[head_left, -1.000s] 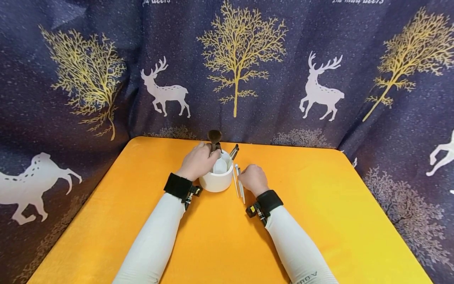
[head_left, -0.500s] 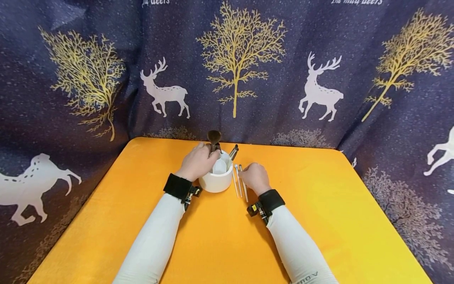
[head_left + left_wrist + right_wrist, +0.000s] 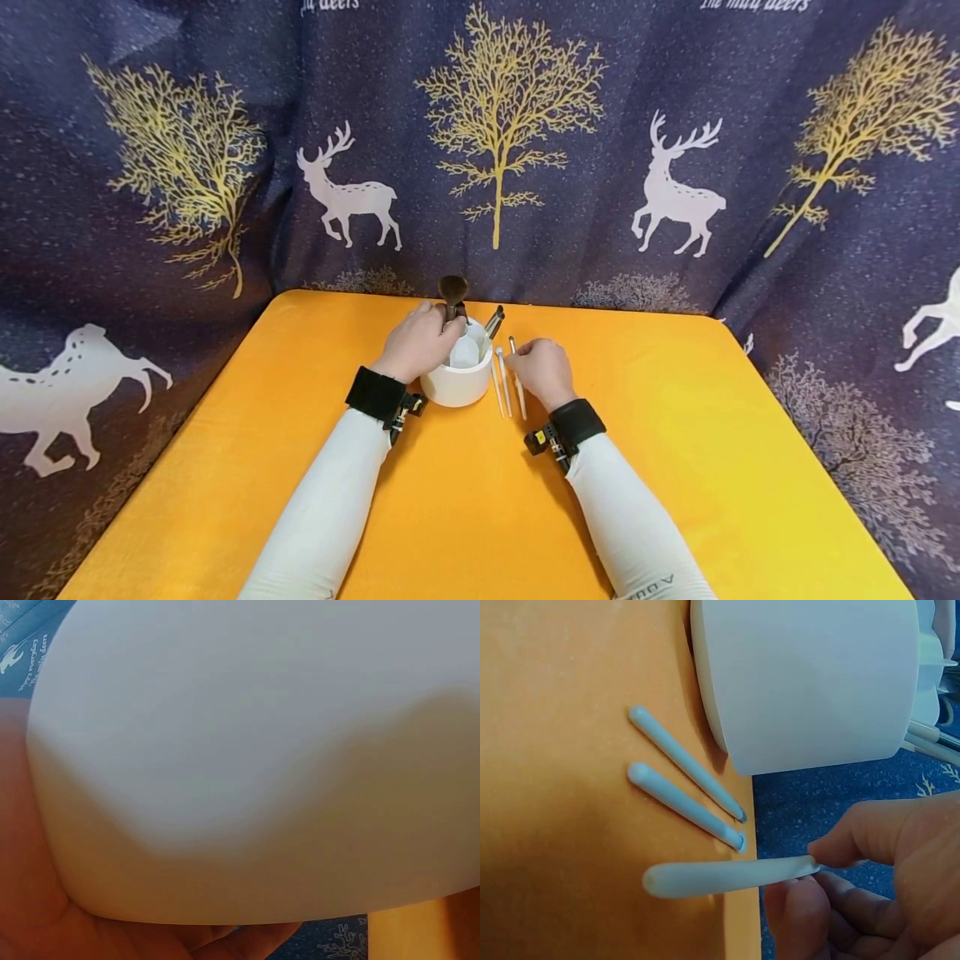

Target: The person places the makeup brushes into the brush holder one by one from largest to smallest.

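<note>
A round white brush holder (image 3: 455,388) with inner dividers stands towards the back of the table. My left hand (image 3: 416,343) grips its left side, thumb at the rim; the holder's wall fills most of the left wrist view. A large makeup brush with a fluffy dark head (image 3: 452,288) rises from it beside the thumb, and slimmer brushes (image 3: 493,322) lean at its right. Right of the holder, my right hand (image 3: 543,372) pinches a slim white-handled makeup brush (image 3: 720,877) between thumb and fingers. Two similar brushes, one pale (image 3: 686,761), one bluish (image 3: 686,804), lie between it and the holder.
An orange cloth covers the table (image 3: 465,508). Close behind its far edge hangs a dark blue curtain (image 3: 570,217) printed with trees and deer, which also runs along both sides.
My right hand has shifted slightly right and away from me with the pinched brush, apart from the two lying brushes. The left hand and the holder have stayed in place.
</note>
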`<state>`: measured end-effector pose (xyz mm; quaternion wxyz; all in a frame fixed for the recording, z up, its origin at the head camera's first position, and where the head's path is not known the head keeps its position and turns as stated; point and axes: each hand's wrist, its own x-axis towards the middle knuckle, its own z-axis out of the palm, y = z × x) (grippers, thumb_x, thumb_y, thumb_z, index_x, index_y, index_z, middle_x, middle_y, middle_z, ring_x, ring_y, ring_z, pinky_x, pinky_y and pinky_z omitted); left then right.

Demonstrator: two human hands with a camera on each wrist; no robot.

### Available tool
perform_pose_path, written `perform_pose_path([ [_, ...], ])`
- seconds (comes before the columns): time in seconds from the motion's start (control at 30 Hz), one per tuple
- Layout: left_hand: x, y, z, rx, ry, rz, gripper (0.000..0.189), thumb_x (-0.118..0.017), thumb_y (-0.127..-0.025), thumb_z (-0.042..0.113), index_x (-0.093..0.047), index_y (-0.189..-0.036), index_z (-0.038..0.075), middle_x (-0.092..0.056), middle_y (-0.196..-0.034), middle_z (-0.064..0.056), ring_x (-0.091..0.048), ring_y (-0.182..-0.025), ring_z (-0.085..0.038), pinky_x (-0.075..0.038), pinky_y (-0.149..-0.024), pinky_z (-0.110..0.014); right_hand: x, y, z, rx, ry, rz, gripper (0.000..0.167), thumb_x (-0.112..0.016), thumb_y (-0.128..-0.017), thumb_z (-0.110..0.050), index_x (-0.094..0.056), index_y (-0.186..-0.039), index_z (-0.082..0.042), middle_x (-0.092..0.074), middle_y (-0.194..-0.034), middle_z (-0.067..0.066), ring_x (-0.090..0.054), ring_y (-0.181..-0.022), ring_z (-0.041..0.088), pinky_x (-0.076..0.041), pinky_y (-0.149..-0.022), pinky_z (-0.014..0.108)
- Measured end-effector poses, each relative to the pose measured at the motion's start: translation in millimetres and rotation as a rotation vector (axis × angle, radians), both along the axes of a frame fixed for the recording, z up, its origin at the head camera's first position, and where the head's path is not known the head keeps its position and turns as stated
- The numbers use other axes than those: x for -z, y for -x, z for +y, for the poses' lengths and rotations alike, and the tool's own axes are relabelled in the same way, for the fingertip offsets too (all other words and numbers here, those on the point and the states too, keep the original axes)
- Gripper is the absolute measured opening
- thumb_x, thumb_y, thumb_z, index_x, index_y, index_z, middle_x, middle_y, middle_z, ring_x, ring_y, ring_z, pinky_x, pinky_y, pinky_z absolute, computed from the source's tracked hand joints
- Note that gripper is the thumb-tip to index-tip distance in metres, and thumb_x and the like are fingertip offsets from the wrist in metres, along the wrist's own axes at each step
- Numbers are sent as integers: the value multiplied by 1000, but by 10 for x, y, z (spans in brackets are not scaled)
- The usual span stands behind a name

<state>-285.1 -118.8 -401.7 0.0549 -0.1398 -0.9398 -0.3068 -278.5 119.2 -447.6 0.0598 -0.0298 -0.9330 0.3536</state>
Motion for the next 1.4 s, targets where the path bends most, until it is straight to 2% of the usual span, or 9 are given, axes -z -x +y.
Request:
perform_pose_path([
  [0.2, 12, 7, -1, -7, 7, 1, 49, -41, -116, 54, -69, -103, 16, -58, -110, -13, -56, -96, -33, -42, -83, -49, -15, -5, 23, 17, 36, 46, 14, -81, -96, -21, -83, -93, -7, -74, -80, 6, -65, -70, 25, -49, -65, 36],
  [0.43, 8, 3, -12, 0, 11, -5, 49, -39, -117, 55, -68, -106, 16, -58, -114, -14, -56, -99, -35, -42, -87, -51, -46, -11, 14, 35, 57, 108, 19, -78, -97, -24, -83, -104, -8, -78, -94, 9, -67, -77, 26, -52, -70, 40],
  [0.8, 3, -15, -15, -5, 10, -6, 49, -40, -116, 55, -69, -109, 16, -59, -116, -13, -56, -101, -35, -43, -88, -51, -77, -22, -10, 59, 132, 214, 20, -75, -97, -23, -80, -109, -9, -77, -96, 8, -69, -83, 28, -53, -75, 43],
  [1.1, -12, -12, -6, -8, 8, -10, 50, -39, -116, 55, -69, -115, 16, -59, -118, -13, -57, -102, -35, -45, -89, -52, -143, -48, -10, 61, 188, 327, 22, -73, -98, -20, -79, -113, -5, -76, -99, 11, -70, -89, 30, -54, -78, 43],
  [1.4, -16, -15, -9, 2, 2, -14, 50, -39, -117, 54, -69, -112, 15, -59, -116, -14, -56, -100, -34, -42, -87, -51, -160, -49, 0, 47, 215, 429, 21, -73, -100, -18, -77, -114, -3, -75, -100, 14, -70, -90, 32, -53, -79, 44],
])
